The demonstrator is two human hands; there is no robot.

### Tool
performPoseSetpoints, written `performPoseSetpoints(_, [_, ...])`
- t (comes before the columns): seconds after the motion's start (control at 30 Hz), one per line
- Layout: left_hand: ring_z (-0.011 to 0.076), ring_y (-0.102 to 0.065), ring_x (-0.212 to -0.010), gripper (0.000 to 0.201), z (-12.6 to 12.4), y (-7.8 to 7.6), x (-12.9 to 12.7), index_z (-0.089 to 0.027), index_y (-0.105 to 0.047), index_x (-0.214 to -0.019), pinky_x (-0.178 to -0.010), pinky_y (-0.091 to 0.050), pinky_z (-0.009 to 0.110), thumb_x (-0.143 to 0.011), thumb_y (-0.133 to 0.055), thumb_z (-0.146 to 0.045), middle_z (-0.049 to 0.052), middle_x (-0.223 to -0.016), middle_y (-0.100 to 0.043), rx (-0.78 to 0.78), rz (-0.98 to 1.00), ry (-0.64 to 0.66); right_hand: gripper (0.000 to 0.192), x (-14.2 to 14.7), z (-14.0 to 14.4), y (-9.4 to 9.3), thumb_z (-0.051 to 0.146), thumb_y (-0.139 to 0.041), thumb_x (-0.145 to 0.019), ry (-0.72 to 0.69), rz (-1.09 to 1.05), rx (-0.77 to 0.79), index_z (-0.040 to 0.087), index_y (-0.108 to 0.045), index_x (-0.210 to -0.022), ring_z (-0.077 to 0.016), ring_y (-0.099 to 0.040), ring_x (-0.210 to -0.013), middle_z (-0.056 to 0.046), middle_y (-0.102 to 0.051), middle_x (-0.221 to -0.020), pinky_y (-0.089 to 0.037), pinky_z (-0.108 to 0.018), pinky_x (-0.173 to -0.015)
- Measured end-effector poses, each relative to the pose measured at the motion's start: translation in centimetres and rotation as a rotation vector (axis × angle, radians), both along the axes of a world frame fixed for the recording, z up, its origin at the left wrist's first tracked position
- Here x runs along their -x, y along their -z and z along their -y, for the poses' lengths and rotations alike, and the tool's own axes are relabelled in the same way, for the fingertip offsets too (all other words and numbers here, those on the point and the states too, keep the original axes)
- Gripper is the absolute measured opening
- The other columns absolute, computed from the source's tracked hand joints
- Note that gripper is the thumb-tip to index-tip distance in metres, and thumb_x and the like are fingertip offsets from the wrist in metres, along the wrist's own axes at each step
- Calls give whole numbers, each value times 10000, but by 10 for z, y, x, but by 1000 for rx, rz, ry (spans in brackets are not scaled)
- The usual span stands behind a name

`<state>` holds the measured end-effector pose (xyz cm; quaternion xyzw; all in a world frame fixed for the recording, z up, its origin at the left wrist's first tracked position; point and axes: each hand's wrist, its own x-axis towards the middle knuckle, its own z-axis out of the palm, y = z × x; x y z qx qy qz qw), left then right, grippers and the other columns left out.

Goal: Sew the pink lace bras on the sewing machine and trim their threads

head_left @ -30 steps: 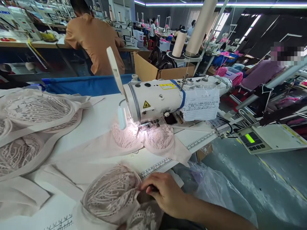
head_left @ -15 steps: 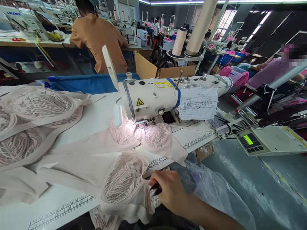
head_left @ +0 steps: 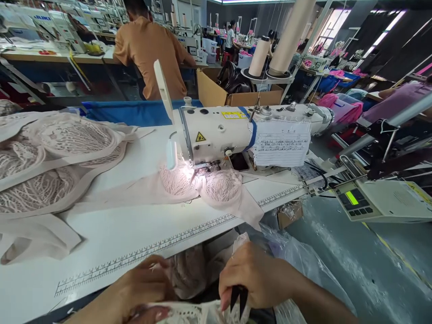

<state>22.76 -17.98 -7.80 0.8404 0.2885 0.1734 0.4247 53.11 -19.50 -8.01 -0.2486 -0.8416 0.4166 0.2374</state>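
Lace (head_left: 189, 311): just off the bench's (head_left: 128, 229) front edge; light, limp, easily snagged, I'd judge; best pinched by its border.
Left hand (head_left: 143, 284): my fingers grasp the lace.
Right hand (head_left: 254, 274): my fingers clench black scissors (head_left: 234, 299).
Bra (head_left: 221, 186): by the sewing machine (head_left: 216, 130), partly over that edge.

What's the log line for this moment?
left hand: at lace | right hand: holds snips | bra: at machine

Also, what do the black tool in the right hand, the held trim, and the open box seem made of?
Black tool: perhaps dull dark metal, by its thin, pointed blades. Held trim: seemingly matte lace fabric, with patterned holes. Open box: likely plain, matte cardboard, brown with thin walls.
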Motion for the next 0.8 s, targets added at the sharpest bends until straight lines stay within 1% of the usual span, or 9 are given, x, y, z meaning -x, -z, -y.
performPoseSetpoints(0.07, [164,-568,-655,391,-1,6,5,-200,-599,-700,-685,-474,260,-1016,-426,-352,20,-692,-608,252,-21,-8,159,3,-5,5,45,-617,-778,8,15,121,179,-701,-786,-100,-678,-659,29,-768,-763,-429,-178,-621])
performPoseSetpoints(0.13, [160,-541,-666,351,0,13,2,-192,-576,-726,-616,-419,235,-1003,-431,-353,18,-723,-585,406,-67,-66,161,9,-10,10,32,-639,-755,37,59,211,178,-702,-777,-109,-681,-652,23,-777,-772,-425,-181,-608])
performPoseSetpoints(0.23, [198,-580,-855,98,6,24,-13,-202,-636,-927,-730,-424,247,-903,-579,-278,36,-942,-650,496,-192,-153,137,20,-14,14,46,-683,-763,56,120,229,180,-704,-784,-115,-683,-652,19,-781,-779,-418,-185,-602])
performPoseSetpoints(0.27, [210,-581,-907,125,9,28,-18,-215,-647,-982,-766,-421,256,-865,-620,-247,37,-991,-659,512,-227,-164,113,24,-15,15,70,-696,-779,46,131,211,182,-705,-793,-118,-686,-661,16,-781,-779,-420,-187,-608])
performPoseSetpoints(0.37, [214,-563,-878,25,13,36,-31,-211,-657,-831,-783,-395,270,-830,-670,-233,23,-876,-650,498,-219,-134,35,32,-16,16,160,-713,-832,10,137,135,187,-705,-810,-125,-689,-672,7,-776,-767,-427,-190,-620])
performPoseSetpoints(0.47, [193,-528,-761,323,8,32,-28,-184,-565,-633,-715,-374,268,-910,-621,-343,27,-744,-575,506,-41,-73,45,30,-18,15,176,-696,-853,11,110,116,183,-706,-809,-124,-682,-659,3,-769,-752,-422,-191,-615])
performPoseSetpoints(0.53, [189,-523,-764,387,1,25,-17,-180,-570,-653,-700,-373,264,-963,-555,-411,38,-777,-561,546,66,-56,54,25,-20,15,177,-701,-847,34,78,147,180,-708,-794,-119,-667,-635,4,-753,-722,-408,-188,-592])
performPoseSetpoints(0.63, [182,-499,-767,430,-6,20,4,-177,-583,-710,-697,-361,262,-1000,-482,-478,36,-804,-531,594,95,-15,102,19,-24,16,227,-733,-841,51,29,212,179,-705,-755,-100,-603,-563,21,-694,-641,-374,-187,-545])
performPoseSetpoints(0.8, [126,-321,-617,522,-2,35,9,-183,-472,-676,-579,-251,262,-925,-546,-636,-32,-663,-365,759,97,-86,331,16,-36,21,465,-735,-872,-41,-70,331,162,-693,-745,-109,-568,-619,-12,-661,-690,-391,-208,-575])
